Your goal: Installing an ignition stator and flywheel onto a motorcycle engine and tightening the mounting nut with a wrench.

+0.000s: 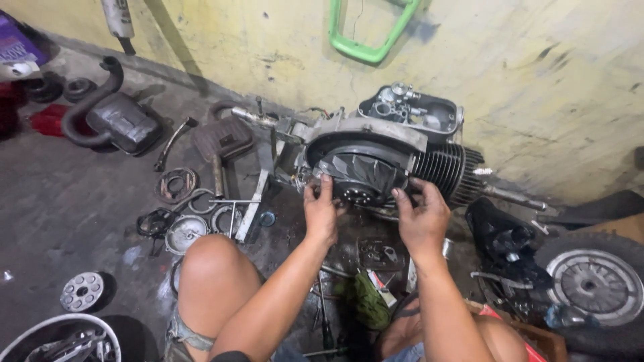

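**Both hands on the fan wheel of a stripped scooter engine**

The dark finned fan wheel [362, 175] sits on the near face of the engine [376, 144], which rests on the grimy concrete floor [60, 208] just before the yellow wall [537, 87]. The left hand [320, 211] grasps the wheel's left rim, fingers curled over the edge; the right hand [421, 218] grips the lower right rim beside the black cooling fins of the cylinder [446, 171]. Neither hand holds a tool.

To my eye, a wheel like this wants an even grip on opposite sides, kept square to its shaft, with fingertips clear of the blade edges and the fins.

Further out, a black exhaust [111, 117] lies at far left, with gaskets and rings [178, 184] scattered between it and the engine. A wheel with tyre [594, 281] lies at right. A purple package [15, 43] with pale lettering sits in the top left corner; a small red-and-white carton [381, 281] lies between the knees. A green frame part [369, 40] hangs on the wall.
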